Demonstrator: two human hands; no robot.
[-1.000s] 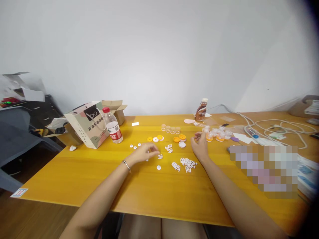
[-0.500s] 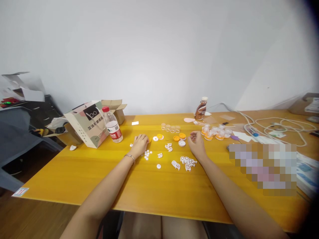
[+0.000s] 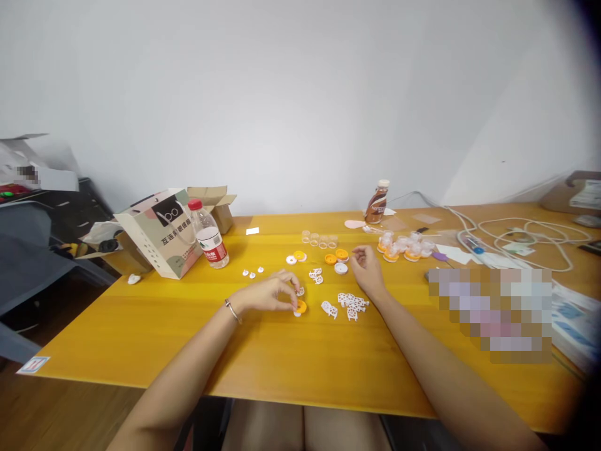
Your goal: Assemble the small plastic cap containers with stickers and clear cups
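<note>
An orange ring-shaped disc [image 3: 301, 306] is pinched between the thumb and fingers of my left hand [image 3: 277, 293]. It is held just over a small white disc [image 3: 297, 314], which it partly covers; whether the two touch I cannot tell. Right behind those fingertips is a white openwork piece [image 3: 301, 291], partly hidden. My right hand [image 3: 367, 270] rests on the table with curled fingers, and nothing shows in it. Beside it are orange round caps [image 3: 330, 259] and a white round cap [image 3: 340, 269]. White openwork pieces [image 3: 352, 302] lie nearer to me.
Clear plastic rings [image 3: 314, 238] stand behind the caps. Assembled clear-and-orange pieces [image 3: 406, 245] cluster at right, near a brown drink bottle [image 3: 377, 202] and white cables [image 3: 526, 225]. On the left are a water bottle [image 3: 208, 235], a paper bag [image 3: 162, 235] and several small white pieces [image 3: 252, 275].
My left hand has moved right and toward me, carrying the orange disc to the white disc. My right hand has stayed in place. The view has shifted slightly.
</note>
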